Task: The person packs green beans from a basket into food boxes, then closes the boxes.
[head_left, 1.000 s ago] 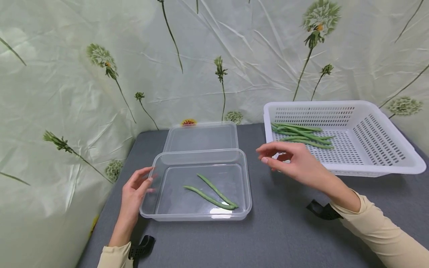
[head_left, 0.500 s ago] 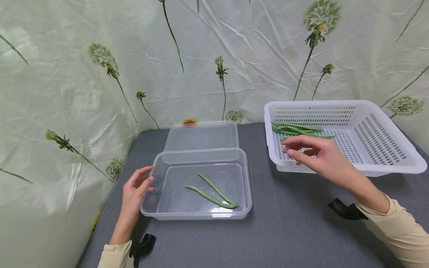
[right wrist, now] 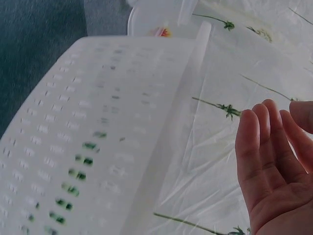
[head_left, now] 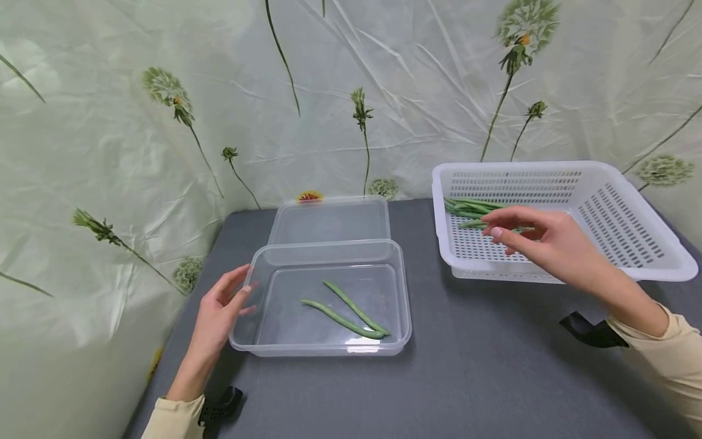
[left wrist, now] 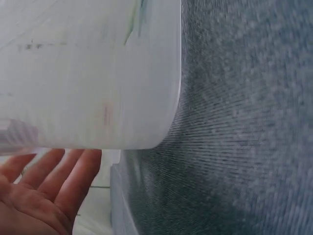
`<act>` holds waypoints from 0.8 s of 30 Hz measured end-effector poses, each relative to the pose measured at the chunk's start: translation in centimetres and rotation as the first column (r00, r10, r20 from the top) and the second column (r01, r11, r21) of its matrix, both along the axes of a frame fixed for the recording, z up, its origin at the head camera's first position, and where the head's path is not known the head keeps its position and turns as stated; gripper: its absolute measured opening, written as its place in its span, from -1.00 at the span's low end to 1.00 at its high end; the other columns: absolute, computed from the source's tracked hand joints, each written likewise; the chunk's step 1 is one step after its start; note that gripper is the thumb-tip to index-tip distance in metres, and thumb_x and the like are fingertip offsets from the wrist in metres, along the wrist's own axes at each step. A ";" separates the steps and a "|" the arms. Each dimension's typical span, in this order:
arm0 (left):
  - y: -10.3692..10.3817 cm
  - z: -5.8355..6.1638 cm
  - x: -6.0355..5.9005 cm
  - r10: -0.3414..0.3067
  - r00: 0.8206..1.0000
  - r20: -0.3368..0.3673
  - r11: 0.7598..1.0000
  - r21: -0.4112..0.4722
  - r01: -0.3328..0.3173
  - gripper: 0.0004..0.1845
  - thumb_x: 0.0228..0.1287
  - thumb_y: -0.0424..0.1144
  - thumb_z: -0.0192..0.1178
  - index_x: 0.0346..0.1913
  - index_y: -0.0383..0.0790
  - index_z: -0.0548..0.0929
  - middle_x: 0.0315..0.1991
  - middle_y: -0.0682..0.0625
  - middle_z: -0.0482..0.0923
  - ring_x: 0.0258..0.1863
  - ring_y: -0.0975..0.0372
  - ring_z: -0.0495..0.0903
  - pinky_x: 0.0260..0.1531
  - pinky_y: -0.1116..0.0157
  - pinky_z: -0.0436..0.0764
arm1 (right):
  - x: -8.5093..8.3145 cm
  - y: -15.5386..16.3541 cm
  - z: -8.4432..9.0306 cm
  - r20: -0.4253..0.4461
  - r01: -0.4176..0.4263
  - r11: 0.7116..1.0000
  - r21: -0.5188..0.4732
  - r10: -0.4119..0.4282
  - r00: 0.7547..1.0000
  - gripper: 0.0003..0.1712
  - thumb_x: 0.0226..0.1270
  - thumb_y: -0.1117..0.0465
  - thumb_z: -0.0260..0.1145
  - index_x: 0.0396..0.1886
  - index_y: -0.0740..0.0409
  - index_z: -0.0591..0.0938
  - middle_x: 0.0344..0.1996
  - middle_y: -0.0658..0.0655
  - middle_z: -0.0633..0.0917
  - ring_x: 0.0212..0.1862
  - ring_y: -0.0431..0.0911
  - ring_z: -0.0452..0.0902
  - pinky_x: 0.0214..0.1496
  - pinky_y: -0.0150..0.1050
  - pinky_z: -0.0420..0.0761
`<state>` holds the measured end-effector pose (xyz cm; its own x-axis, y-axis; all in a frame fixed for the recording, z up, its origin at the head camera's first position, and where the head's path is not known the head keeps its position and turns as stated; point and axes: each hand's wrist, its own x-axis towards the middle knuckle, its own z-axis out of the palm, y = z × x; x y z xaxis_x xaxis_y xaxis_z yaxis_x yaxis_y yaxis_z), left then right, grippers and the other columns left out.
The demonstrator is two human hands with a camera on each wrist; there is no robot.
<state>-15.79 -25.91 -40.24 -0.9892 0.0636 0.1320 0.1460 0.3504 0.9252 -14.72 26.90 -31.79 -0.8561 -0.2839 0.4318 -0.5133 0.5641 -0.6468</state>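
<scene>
My left hand (head_left: 216,314) rests at the left wall of a clear plastic container (head_left: 320,350), its thumb at the rim. In the left wrist view its fingers (left wrist: 76,181) extend along the container's outer side. Two green beans (head_left: 342,318) lie on the container's floor, crossing near the front right. My right hand (head_left: 554,244) hovers over the front of a white perforated basket (head_left: 647,225), fingers loosely bent with nothing between them. More green beans (head_left: 466,207) lie in the basket's left part, partly hidden behind that hand; in the right wrist view, green shows through the basket's slots.
A clear flat lid (head_left: 331,219) lies behind the container on the grey table (head_left: 433,390). Behind everything hangs a pale sheet (head_left: 307,146) with a dandelion print, close to the basket's back. Each wrist carries a black strap mount.
My right hand has moved rightward and away, from beside the basket's left front corner to over the basket. The left hand and the beans in the container have stayed in place.
</scene>
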 end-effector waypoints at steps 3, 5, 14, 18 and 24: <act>0.1 0.4 0.3 -0.016 0.999 0.038 0.999 -0.051 0.017 -0.48 0.55 -0.19 0.03 0.48 -0.17 0.27 0.42 -0.18 0.28 0.20 0.26 0.52 -0.14 0.35 0.63 | -0.5 0.5 0.5 -0.020 -0.001 0.999 0.032 0.002 1.000 -0.67 0.30 0.40 0.36 0.01 0.01 0.70 -0.15 -0.03 0.73 -0.29 -0.22 0.65 -0.30 -0.48 0.58; 0.3 0.7 0.4 -0.017 0.998 0.063 0.997 -0.074 0.021 -0.47 0.56 -0.19 0.01 0.50 -0.16 0.24 0.44 -0.16 0.25 0.25 0.14 0.48 -0.10 0.32 0.62 | -1.0 1.0 1.2 -0.021 -0.012 0.998 0.069 0.013 1.000 -0.65 0.29 0.40 0.37 0.03 0.02 0.69 -0.13 -0.03 0.73 -0.23 -0.28 0.64 -0.26 -0.51 0.56; 1.2 1.2 0.8 0.008 0.998 0.063 0.996 -0.088 -0.003 -0.48 0.57 -0.24 -0.04 0.50 -0.18 0.22 0.44 -0.15 0.24 0.29 -0.02 0.42 -0.04 0.25 0.61 | -4.0 3.6 4.4 0.014 -0.026 0.955 0.295 0.023 1.000 -0.66 0.33 0.33 0.36 0.06 -0.03 0.68 -0.15 -0.07 0.73 -0.14 -0.39 0.56 -0.18 -0.57 0.47; 1.4 1.0 0.8 0.029 0.999 0.021 0.995 -0.097 -0.027 -0.49 0.57 -0.26 -0.04 0.49 -0.20 0.24 0.42 -0.16 0.28 0.27 -0.02 0.44 -0.10 0.37 0.60 | -5.8 4.5 5.0 0.080 -0.065 0.915 0.399 0.035 0.996 -0.66 0.36 0.31 0.33 0.11 0.03 0.65 -0.17 -0.06 0.72 -0.17 -0.35 0.55 -0.23 -0.43 0.52; 1.5 0.7 0.9 0.026 1.000 -0.014 0.991 -0.129 -0.027 -0.50 0.57 -0.29 -0.03 0.49 -0.21 0.26 0.40 -0.18 0.31 0.25 -0.01 0.46 -0.09 0.27 0.63 | -9.1 5.3 4.7 0.172 -0.138 0.853 0.503 0.058 0.983 -0.67 0.37 0.21 0.34 0.12 0.04 0.65 -0.14 -0.05 0.72 -0.17 -0.27 0.57 -0.19 -0.28 0.55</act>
